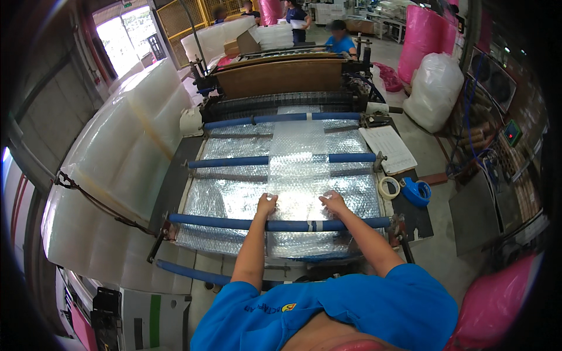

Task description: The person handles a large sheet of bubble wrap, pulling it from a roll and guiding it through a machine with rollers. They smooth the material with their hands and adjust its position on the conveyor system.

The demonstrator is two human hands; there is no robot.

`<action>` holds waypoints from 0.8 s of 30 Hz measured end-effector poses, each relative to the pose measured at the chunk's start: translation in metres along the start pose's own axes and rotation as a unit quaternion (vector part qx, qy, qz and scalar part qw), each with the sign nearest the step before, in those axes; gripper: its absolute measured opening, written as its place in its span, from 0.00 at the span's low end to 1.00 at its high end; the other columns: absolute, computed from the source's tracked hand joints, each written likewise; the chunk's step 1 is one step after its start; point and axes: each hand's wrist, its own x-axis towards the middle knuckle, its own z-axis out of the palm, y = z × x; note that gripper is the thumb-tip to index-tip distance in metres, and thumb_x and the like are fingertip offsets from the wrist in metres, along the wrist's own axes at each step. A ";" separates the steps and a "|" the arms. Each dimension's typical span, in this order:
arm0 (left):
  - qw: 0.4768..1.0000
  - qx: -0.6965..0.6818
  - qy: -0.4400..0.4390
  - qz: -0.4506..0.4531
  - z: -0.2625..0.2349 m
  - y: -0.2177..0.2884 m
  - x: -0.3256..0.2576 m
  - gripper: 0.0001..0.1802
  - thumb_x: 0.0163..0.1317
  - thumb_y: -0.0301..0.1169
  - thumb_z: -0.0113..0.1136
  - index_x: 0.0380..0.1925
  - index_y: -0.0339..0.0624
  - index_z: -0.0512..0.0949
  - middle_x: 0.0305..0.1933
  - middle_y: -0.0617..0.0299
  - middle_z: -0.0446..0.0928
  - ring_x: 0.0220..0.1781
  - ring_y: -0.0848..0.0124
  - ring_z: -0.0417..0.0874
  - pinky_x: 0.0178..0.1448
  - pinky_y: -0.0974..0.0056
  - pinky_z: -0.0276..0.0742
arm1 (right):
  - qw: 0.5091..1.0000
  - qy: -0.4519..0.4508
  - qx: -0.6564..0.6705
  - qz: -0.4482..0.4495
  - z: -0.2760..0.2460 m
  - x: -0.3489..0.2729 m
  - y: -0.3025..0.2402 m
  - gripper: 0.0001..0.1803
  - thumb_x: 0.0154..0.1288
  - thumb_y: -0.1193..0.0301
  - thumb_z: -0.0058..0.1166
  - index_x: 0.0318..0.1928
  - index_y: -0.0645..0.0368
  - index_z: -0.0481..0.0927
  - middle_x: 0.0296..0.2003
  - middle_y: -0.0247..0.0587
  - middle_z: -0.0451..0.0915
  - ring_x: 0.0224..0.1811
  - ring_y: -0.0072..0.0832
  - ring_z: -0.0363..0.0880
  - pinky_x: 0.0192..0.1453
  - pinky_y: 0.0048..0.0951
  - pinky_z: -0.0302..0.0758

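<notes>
A strip of clear bubble wrap (298, 169) runs toward me from the machine, over the far and middle blue rollers. My left hand (267, 205) pinches its left edge, and my right hand (333, 203) grips its right edge with curled fingers. Both hands are just beyond the nearest blue roller (240, 222), with my forearms reaching across it. Below the strip, a wider sheet of silvery bubble material (222, 193) spreads under the rollers and shows on both sides. Where the strip ends near my hands is hard to make out against the shiny sheet.
A machine with a brown panel (281, 77) stands beyond the rollers. On its right side lie papers (389, 149), a tape roll (389, 187) and a blue tape dispenser (415, 192). Large wrapped bales (117, 169) line the left. Pink rolls (424, 44) and several people are farther back.
</notes>
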 end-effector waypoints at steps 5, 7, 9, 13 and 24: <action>0.993 -0.069 -0.081 -0.045 -0.002 0.032 -0.017 0.32 0.48 0.44 0.59 0.47 0.31 0.61 0.30 0.51 0.74 0.28 0.67 0.77 0.31 0.66 0.73 | 0.996 0.086 -0.002 -0.017 -0.004 0.011 0.011 0.30 0.48 0.63 0.58 0.49 0.61 0.61 0.25 0.42 0.73 0.20 0.26 0.73 0.19 0.25 0.69; 0.997 -0.042 -0.055 -0.017 -0.002 0.023 -0.011 0.30 0.48 0.45 0.59 0.44 0.36 0.63 0.31 0.53 0.73 0.25 0.70 0.75 0.25 0.68 0.71 | 0.996 0.084 0.010 -0.017 -0.001 0.014 0.009 0.33 0.48 0.64 0.58 0.52 0.61 0.58 0.27 0.43 0.72 0.22 0.27 0.73 0.20 0.25 0.70; 0.998 -0.040 -0.044 -0.004 -0.002 0.021 -0.010 0.32 0.46 0.49 0.60 0.45 0.39 0.62 0.30 0.56 0.72 0.24 0.72 0.74 0.22 0.69 0.70 | 0.995 0.088 0.034 -0.025 0.000 0.012 0.008 0.34 0.48 0.64 0.58 0.53 0.60 0.57 0.27 0.44 0.72 0.22 0.28 0.74 0.21 0.26 0.70; 0.998 -0.053 0.018 0.036 -0.008 0.041 -0.026 0.34 0.46 0.49 0.61 0.47 0.39 0.62 0.30 0.56 0.70 0.26 0.72 0.72 0.29 0.70 0.69 | 0.994 0.081 0.065 -0.017 0.001 0.005 -0.002 0.35 0.49 0.64 0.58 0.55 0.61 0.56 0.30 0.47 0.73 0.24 0.28 0.74 0.23 0.26 0.71; 0.978 -0.179 0.077 0.077 -0.014 0.057 -0.034 0.30 0.51 0.45 0.57 0.49 0.41 0.60 0.33 0.56 0.70 0.23 0.72 0.74 0.22 0.72 0.68 | 0.973 -0.047 0.218 0.064 -0.002 -0.004 -0.014 0.26 0.54 0.55 0.52 0.46 0.59 0.63 0.29 0.45 0.75 0.22 0.27 0.73 0.23 0.25 0.69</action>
